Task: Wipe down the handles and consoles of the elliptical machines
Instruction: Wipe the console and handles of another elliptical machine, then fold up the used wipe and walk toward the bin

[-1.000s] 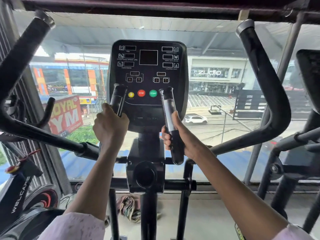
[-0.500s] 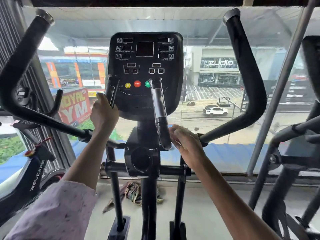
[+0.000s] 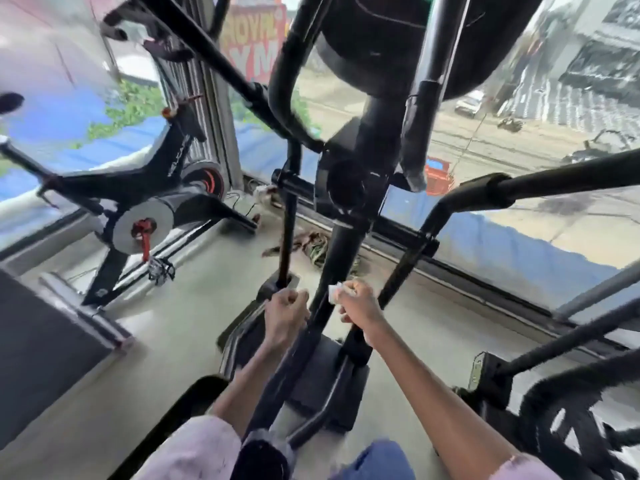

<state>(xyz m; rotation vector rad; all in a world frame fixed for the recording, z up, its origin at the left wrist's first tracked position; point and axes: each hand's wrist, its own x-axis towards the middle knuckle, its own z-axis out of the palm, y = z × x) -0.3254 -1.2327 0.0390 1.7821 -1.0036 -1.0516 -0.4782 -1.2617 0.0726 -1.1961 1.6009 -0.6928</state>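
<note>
Flanking the elliptical's post [image 3: 343, 247], both hands [image 3: 320, 310].

Right hand [image 3: 356, 303] pinches a white wipe [image 3: 333, 293] beside the curled left hand [image 3: 285, 313].

Single head view, tilted, looking steeply down past elliptical mast [image 3: 341, 258] to floor [image 3: 166, 327].
</note>
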